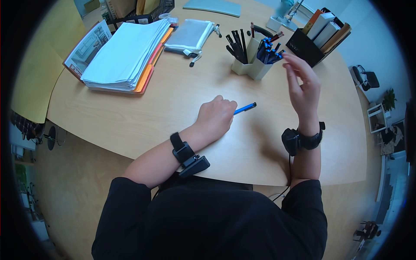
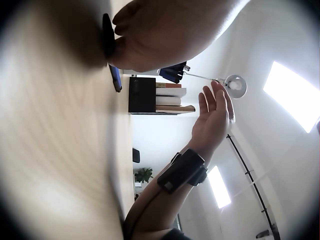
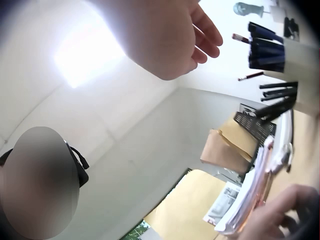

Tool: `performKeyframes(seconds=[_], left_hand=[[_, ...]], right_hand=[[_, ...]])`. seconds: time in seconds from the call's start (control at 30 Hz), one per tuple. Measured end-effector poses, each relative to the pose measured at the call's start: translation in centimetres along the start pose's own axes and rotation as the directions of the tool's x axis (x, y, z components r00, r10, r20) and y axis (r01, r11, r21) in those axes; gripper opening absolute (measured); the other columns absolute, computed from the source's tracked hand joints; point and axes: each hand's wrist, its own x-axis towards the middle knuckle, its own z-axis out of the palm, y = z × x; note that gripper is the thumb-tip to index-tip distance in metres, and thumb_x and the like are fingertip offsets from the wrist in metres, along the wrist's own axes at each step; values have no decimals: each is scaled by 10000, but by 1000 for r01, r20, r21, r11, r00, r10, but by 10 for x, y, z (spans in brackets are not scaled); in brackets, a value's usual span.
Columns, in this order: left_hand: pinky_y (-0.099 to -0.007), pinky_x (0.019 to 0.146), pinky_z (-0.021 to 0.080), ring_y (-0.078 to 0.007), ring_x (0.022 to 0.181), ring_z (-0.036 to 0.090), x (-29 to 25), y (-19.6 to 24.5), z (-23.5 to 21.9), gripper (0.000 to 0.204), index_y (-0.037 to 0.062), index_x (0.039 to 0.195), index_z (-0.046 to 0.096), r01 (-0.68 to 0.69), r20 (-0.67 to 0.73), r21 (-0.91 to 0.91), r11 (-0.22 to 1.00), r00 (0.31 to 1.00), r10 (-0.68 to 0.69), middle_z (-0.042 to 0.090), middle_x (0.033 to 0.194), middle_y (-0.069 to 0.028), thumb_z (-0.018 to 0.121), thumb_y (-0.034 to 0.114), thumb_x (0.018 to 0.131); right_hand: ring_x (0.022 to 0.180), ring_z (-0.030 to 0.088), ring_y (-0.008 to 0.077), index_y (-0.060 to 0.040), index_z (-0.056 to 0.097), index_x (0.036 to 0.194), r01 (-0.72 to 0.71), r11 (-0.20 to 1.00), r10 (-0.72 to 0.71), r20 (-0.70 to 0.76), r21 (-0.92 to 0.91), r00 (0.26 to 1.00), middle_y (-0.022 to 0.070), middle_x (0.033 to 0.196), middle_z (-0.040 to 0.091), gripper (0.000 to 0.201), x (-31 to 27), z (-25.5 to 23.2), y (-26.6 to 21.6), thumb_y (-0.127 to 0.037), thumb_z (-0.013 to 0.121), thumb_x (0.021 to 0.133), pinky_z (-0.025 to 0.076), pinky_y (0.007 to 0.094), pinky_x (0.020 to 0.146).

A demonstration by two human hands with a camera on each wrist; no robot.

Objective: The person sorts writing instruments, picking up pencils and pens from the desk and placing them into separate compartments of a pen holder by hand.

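My left hand point(image 1: 216, 117) rests on the table with curled fingers and grips a blue pen point(image 1: 245, 108); the pen's black-tipped end sticks out to the right. In the left wrist view, part of the blue pen point(image 2: 116, 80) shows beneath that hand, low over the tabletop. Raised beside the pen holder point(image 1: 258, 72), my right hand point(image 1: 304, 84) has loosely bent fingers and holds nothing. Blue pens with black ends point(image 1: 269, 52) fill the holder's right compartment, close to these fingertips. Black pens point(image 1: 237, 47) stand in its left compartment.
A thick paper stack point(image 1: 125, 54) with orange and red dividers lies at the left. Behind it sits a black mesh basket point(image 1: 162, 9). A drawstring pouch point(image 1: 189, 35) lies beside the stack. At the back right stands a black file box point(image 1: 304, 47) with books.
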Motion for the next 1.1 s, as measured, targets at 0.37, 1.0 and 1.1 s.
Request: performKeyframes(seconds=[0.37, 1.0, 1.1], left_hand=[[-364, 549, 469, -227, 720, 579, 4, 7, -16, 105, 58, 798, 582, -143, -358, -262, 955, 933, 41, 614, 745, -48, 679, 97, 803], [-225, 561, 462, -108, 680, 579, 6, 5, -7, 279, 43, 1116, 583, -205, -416, -565, 799, 907, -62, 645, 1027, -80, 621, 10, 841], [-214, 589, 457, -83, 697, 577, 8, -8, 5, 191, 35, 1058, 624, -37, -184, -630, 776, 978, -102, 667, 938, -53, 604, 46, 868]], right_hand=[[692, 611, 119, -8, 658, 1079, -382, 902, 328, 257, 202, 909, 93, 877, 688, 184, -5, -19, -15, -87, 580, 932, 485, 252, 610], [679, 592, 78, -7, 538, 1235, -87, 978, 127, -212, 191, 969, 79, 826, 668, 327, 1, -25, -9, -8, 594, 913, 495, 216, 608], [679, 596, 78, -5, 552, 1218, -84, 982, 127, -263, 169, 957, 74, 813, 665, 303, 5, -32, 0, -17, 591, 918, 493, 213, 604]])
